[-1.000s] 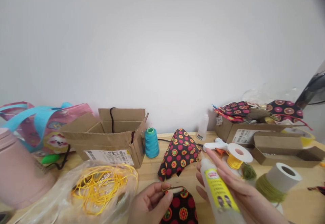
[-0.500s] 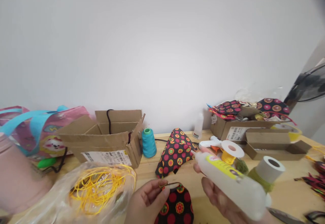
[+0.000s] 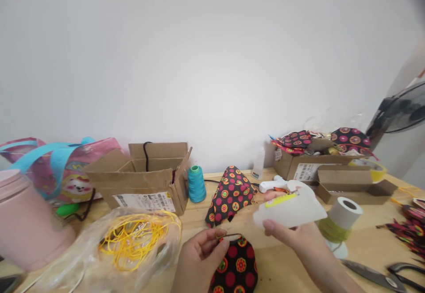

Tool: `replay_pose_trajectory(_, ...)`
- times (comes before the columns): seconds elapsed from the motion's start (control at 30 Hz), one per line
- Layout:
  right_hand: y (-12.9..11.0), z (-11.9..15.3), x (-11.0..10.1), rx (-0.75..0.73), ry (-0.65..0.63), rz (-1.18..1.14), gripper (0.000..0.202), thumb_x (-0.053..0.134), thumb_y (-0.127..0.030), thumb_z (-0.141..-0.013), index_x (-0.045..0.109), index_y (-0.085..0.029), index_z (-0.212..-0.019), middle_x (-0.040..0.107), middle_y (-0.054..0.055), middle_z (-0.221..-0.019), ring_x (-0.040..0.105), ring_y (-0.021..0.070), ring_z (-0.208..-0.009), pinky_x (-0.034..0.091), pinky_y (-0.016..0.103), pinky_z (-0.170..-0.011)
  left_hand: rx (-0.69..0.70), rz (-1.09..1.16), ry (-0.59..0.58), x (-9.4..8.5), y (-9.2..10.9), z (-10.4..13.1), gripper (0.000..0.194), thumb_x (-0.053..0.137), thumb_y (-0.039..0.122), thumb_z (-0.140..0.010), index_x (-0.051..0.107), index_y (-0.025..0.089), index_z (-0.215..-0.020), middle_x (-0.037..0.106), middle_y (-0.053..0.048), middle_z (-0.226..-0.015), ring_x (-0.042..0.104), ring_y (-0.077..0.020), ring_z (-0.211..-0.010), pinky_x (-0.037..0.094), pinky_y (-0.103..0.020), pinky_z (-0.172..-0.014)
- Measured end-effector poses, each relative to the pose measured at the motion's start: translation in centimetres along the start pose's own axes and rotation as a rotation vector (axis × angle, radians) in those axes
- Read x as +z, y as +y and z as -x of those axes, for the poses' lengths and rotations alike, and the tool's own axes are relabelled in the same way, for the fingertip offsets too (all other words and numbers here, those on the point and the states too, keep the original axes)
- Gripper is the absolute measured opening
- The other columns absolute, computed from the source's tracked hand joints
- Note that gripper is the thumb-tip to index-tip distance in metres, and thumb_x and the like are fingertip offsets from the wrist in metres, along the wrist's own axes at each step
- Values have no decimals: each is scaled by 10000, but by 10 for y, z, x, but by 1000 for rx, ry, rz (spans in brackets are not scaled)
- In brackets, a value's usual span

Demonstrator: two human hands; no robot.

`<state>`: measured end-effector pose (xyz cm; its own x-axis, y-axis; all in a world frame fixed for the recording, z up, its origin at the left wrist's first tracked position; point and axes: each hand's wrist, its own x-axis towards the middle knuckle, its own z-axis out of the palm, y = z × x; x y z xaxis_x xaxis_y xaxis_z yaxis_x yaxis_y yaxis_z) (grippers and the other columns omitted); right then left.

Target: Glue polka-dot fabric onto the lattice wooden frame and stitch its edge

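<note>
Crimson dots and orange-red flower motifs pattern the black fabric piece (image 3: 237,268) at the left hand (image 3: 202,257), while a yellow label (image 3: 280,200) brightens the whitish bottle (image 3: 292,211) in the right hand (image 3: 295,235). Bright yellow cord (image 3: 133,240) lies left of the left hand; beyond that hand, a thread cone (image 3: 197,187) shows turquoise.

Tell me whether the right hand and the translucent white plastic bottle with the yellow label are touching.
Touching. The head view shows the right hand holding the bottle, thumb against its near side, fingers showing past its far edge.
</note>
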<state>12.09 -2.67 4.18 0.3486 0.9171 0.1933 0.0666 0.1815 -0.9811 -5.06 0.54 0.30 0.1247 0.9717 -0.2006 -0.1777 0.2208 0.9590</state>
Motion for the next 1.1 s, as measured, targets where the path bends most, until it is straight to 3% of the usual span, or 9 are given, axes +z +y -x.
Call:
replay_pose_trajectory(0.1,0,11,6,-51,-53,-28,377,722,-319,-557,525,-234,-867,636,23,-826,593,205,-743,488,298,-651,32,3,-6,4,2,3,286,779,330,-462,676,153,-661,743,-73,-702,675,-243,-713,517,-286,-650)
replay_pose_trajectory(0.23,0,22,5,-302,-172,109,386,753,-257,-522,570,-256,-862,643,6,-760,608,180,-619,507,265,-543,27,-1,-51,5,6,4,256,773,316,-484,681,162,-667,745,-57,-722,678,-226,-701,528,-262,-627)
replay_pose_trajectory(0.37,2,23,1,-470,-208,260,401,741,-214,-528,582,-238,-895,653,4,-739,624,164,-594,516,226,-521,30,46,-54,6,8,5,271,777,317,-475,675,163,-674,745,-47,-702,679,-207,-711,522,-234,-635)
replay_pose_trajectory(0.57,7,21,5,-432,-143,142,392,746,-239,-535,580,-247,-890,669,-16,-730,631,138,-556,524,172,-489,52,53,19,9,4,6,273,769,319,-480,676,151,-674,745,-54,-685,678,-183,-651,515,-204,-569)
replay_pose_trajectory(0.73,9,21,6,-412,-170,135,378,744,-265,-542,582,-247,-883,669,-28,-688,624,127,-514,518,152,-452,52,82,14,9,4,7,260,771,307,-475,672,149,-655,742,-52,-650,678,-185,-630,516,-210,-560)
replay_pose_trajectory(0.97,6,21,1,-689,-211,446,430,739,-255,-559,564,-221,-950,668,2,-756,647,149,-594,538,184,-550,49,113,15,10,6,8,273,783,309,-459,679,147,-652,742,-56,-654,679,-189,-641,514,-215,-584)
replay_pose_trajectory(1.1,4,21,1,-821,-171,546,430,739,-288,-559,579,-198,-948,682,24,-776,654,159,-610,534,190,-569,34,127,20,9,4,8,289,788,321,-449,679,147,-652,742,-59,-657,677,-180,-624,509,-199,-539)
